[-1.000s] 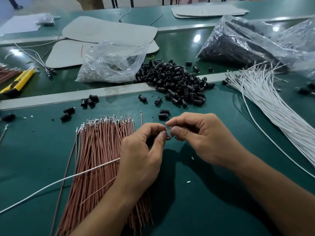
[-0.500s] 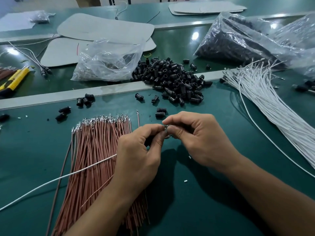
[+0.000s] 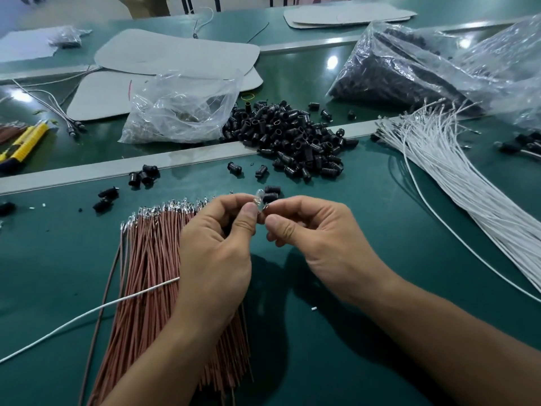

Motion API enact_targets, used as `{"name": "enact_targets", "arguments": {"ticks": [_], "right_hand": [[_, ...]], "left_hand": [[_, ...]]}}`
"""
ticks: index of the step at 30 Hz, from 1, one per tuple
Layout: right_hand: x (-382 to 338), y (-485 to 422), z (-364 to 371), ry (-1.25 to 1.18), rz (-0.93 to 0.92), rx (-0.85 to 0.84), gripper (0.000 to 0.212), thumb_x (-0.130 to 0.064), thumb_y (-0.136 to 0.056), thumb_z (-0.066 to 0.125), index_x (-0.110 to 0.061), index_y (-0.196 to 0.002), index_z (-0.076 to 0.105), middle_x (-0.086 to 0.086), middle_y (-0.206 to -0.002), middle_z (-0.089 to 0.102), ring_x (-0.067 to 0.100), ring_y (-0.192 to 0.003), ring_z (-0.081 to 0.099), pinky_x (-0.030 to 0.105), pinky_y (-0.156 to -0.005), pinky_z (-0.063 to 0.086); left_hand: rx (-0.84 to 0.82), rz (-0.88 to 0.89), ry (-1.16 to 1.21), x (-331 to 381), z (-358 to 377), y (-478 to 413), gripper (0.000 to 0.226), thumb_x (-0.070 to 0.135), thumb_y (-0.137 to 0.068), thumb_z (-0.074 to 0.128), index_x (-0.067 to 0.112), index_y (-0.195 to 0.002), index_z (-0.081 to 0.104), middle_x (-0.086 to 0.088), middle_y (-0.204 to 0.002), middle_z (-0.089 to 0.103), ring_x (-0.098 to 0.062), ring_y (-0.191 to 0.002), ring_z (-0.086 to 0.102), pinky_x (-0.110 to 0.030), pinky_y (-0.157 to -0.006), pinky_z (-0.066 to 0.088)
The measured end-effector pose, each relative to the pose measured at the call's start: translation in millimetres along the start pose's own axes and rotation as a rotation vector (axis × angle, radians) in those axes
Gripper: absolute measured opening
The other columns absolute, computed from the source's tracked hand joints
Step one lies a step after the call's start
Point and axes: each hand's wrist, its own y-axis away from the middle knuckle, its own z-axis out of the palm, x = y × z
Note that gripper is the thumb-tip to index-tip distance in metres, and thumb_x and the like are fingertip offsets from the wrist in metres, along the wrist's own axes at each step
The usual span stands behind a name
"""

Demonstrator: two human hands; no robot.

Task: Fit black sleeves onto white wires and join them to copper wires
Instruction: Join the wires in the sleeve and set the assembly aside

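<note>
My left hand (image 3: 216, 250) and my right hand (image 3: 316, 238) meet above the green table, fingertips together. Between them they pinch a small clear bulb-like part (image 3: 259, 197) with metal leads. A white wire (image 3: 87, 312) trails from under my left hand toward the lower left. Beneath that hand lies a bundle of copper-coloured wires (image 3: 146, 273) with metal tips. A heap of black sleeves (image 3: 292, 136) sits beyond the hands. The white wire bundle (image 3: 456, 177) fans out at the right.
A crumpled clear bag (image 3: 181, 112) lies left of the sleeve heap. Large bags of black parts (image 3: 409, 68) fill the back right. Loose sleeves (image 3: 143, 177) dot the table. A yellow knife (image 3: 26, 145) lies far left. A metal strip (image 3: 87, 174) crosses the table.
The clear bulb-like part now shows above my fingertips; earlier only a small metal tip showed between them. Both hands have stayed in about the same place.
</note>
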Motion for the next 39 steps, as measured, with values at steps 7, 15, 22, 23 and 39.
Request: {"name": "enact_targets", "arguments": {"ticks": [7, 15, 22, 23, 39], "right_hand": [[-1.5, 2.0, 4.5, -0.056, -0.055, 0.064, 0.008, -0.013, -0.087, 0.072, -0.009, -0.093, 0.074, -0.003, -0.073, 0.069, 0.01, -0.065, 0.058, 0.023, -0.063, 0.051], [-5.3, 1.9, 1.7, -0.041, -0.045, 0.043, 0.003, -0.016, -0.086, 0.075, -0.014, -0.085, 0.073, -0.004, -0.071, 0.069, 0.01, -0.064, 0.059, 0.022, -0.061, 0.051], [-14.1, -2.2, -9.7, 0.09, -0.056, -0.016, 0.017, -0.022, -0.077, 0.076, -0.007, -0.086, 0.075, -0.003, -0.07, 0.071, 0.01, -0.064, 0.06, 0.019, -0.061, 0.049], [-14.7, -2.5, -11.0, 0.102, -0.063, -0.025, 0.015, -0.02, -0.078, 0.076, -0.006, -0.086, 0.075, -0.003, -0.07, 0.071, 0.01, -0.064, 0.06, 0.019, -0.061, 0.049], [-16.7, -7.5, -24.2, 0.345, -0.048, -0.119, 0.012, -0.012, -0.081, 0.081, -0.019, -0.08, 0.071, 0.008, -0.077, 0.071, 0.016, -0.067, 0.06, 0.039, -0.066, 0.051]], "left_hand": [[-0.017, 0.014, 0.027, 3.3, 9.0, 7.5, 0.014, 0.012, -0.097, 0.058, 0.023, -0.091, 0.066, 0.006, -0.078, 0.066, -0.008, -0.068, 0.06, -0.02, -0.062, 0.052], [-0.041, -0.029, 0.148, 8.2, 5.8, 8.6, 0.006, 0.027, -0.086, 0.067, 0.028, -0.086, 0.073, 0.001, -0.082, 0.07, -0.015, -0.073, 0.063, -0.023, -0.067, 0.054], [-0.106, -0.106, 0.229, 10.0, 1.3, 6.5, 0.004, 0.02, -0.083, 0.072, 0.022, -0.083, 0.076, -0.004, -0.082, 0.072, -0.018, -0.074, 0.064, -0.024, -0.068, 0.055], [-0.107, -0.113, 0.231, 10.5, 1.1, 6.5, 0.005, 0.023, -0.081, 0.072, 0.022, -0.083, 0.076, -0.004, -0.082, 0.072, -0.018, -0.074, 0.064, -0.024, -0.068, 0.055], [-0.257, -0.23, 0.198, 9.1, -7.2, 2.6, 0.01, 0.025, -0.073, 0.077, 0.018, -0.08, 0.078, -0.008, -0.075, 0.071, -0.017, -0.071, 0.064, -0.029, -0.066, 0.052]]}}
